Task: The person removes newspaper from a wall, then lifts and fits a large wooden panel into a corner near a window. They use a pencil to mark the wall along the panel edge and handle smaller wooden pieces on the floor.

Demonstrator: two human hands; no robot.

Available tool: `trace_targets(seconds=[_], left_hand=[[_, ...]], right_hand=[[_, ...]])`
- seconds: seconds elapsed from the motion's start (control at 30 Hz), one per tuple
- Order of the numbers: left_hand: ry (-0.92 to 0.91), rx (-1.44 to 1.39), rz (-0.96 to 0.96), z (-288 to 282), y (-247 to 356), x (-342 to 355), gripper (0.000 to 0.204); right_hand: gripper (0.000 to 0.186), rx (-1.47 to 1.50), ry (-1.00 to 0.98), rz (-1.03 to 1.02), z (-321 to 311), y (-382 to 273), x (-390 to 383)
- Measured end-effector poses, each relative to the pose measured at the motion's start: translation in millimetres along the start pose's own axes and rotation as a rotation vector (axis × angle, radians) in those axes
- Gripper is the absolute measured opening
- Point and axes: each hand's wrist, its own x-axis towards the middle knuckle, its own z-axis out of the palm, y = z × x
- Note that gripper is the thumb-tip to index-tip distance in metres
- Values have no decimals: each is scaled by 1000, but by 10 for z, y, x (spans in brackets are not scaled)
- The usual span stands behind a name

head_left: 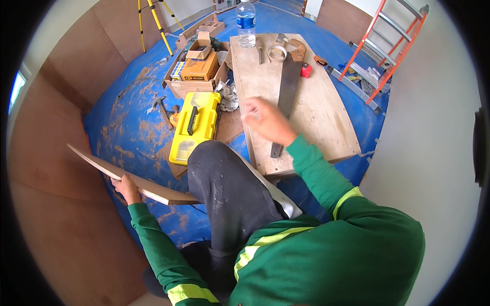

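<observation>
My left hand (127, 189) is wrapped round the edge of a long plywood board (153, 190), which slants down at my left beside my knee. Over the left side of a wooden work surface (321, 122), my right hand (269, 121) is raised, its fingers smeared by motion. Beneath that hand and partly covered by it lies a handsaw (289, 89), its wooden handle at the far end. Near the handle are a roll of tape (277, 53), a red tape measure (305, 70) and a thin-handled hand tool (259, 52).
A water bottle (246, 25) stands at the surface's far left corner. On the blue floor sheet (138, 102) are a yellow toolbox (204, 113), a hammer (164, 113) and a filled cardboard box (184, 90). An orange stepladder (361, 48) stands right, a yellow tripod (159, 29) far left.
</observation>
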Motion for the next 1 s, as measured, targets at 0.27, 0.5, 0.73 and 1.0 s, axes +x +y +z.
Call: trace_targets(seconds=[0.27, 0.5, 0.73, 1.0], left_hand=[[93, -43, 74, -35, -211, 58, 68], [31, -4, 110, -73, -167, 83, 69], [-30, -116, 77, -141, -83, -26, 57], [55, -140, 53, -133, 12, -132, 69]], right_hand=[[27, 232, -162, 41, -972, -756, 284], [83, 1007, -978, -510, -272, -2108, -7], [56, 990, -832, -427, 401, -2361, -8], [43, 185, -703, -282, 1111, -1885, 217]])
